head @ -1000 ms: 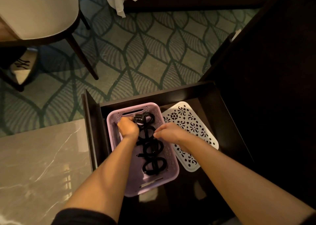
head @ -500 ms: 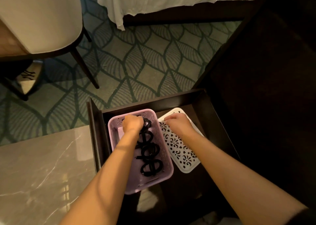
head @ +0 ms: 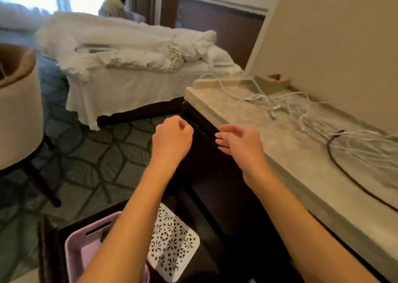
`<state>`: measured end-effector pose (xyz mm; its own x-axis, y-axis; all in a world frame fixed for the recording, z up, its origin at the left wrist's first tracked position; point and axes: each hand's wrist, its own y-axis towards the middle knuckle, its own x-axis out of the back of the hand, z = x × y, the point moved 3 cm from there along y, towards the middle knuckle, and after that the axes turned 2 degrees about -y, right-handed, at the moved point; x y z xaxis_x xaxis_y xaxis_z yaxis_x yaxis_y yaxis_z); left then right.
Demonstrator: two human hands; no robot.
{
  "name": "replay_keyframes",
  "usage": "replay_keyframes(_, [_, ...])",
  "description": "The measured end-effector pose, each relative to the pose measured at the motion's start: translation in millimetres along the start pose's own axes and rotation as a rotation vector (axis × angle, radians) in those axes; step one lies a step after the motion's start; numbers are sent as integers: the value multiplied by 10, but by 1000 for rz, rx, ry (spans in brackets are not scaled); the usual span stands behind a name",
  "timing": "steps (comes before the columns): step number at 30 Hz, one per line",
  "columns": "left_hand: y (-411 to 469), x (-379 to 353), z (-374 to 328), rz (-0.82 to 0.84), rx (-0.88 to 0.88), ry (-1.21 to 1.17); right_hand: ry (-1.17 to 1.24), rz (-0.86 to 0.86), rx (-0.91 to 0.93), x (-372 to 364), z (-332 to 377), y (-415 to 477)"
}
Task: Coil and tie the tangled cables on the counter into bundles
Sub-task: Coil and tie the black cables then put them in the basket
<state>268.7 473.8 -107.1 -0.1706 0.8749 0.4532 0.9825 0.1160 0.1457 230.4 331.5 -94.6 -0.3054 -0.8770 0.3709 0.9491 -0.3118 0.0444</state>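
Currently the marble counter [head: 277,160] on the right carries the tangled white cables [head: 301,110] plus one dark cable [head: 328,151], with both hands clear of them. Left hand [head: 172,140] is curled into a fist with nothing visible in it; right hand [head: 241,142] has fingers loosely spread and holds nothing.

Left hand [head: 172,140] and right hand [head: 239,145] lifted from basket [head: 73,252].

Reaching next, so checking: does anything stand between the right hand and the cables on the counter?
Nothing visible. The right hand hovers open at the counter front edge; only bare counter lies between it and the white cables. A dark cable loops off to the right.
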Motion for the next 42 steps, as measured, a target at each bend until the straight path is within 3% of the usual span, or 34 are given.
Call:
replay_keyframes(5, [-383,-387,-1103,133,-209,-24,118,-180,55,1169,347,-311])
replay_keyframes(11, [-1065,-1138,-2073,335,-445,-9,182,-378,22,2494,185,-654])
replay_keyframes(20, [-2118,-2478,-2859,915,-563,25,212,-648,-107,3982,-406,-1275])
replay_keyframes(25, [-2445,-3121,-3181,930,-648,53,166,-796,-241,4701,-864,-1454])
replay_keyframes(33, [-2587,-3933,-3457,892,-773,186,53,-792,-384,5184,-1361,-1336])
replay_keyframes(37, [-2518,-4219,-3438,943,-671,216,15,-785,-396,5293,-1446,-1188])
replay_keyframes(39, [-2466,-4281,-3434,901,-680,235,-44,-773,-380,5329,-1446,-1140])
replay_keyframes(42, [-2375,-4240,-3481,735,-744,158,-205,-616,-384,5335,-1424,-1049])
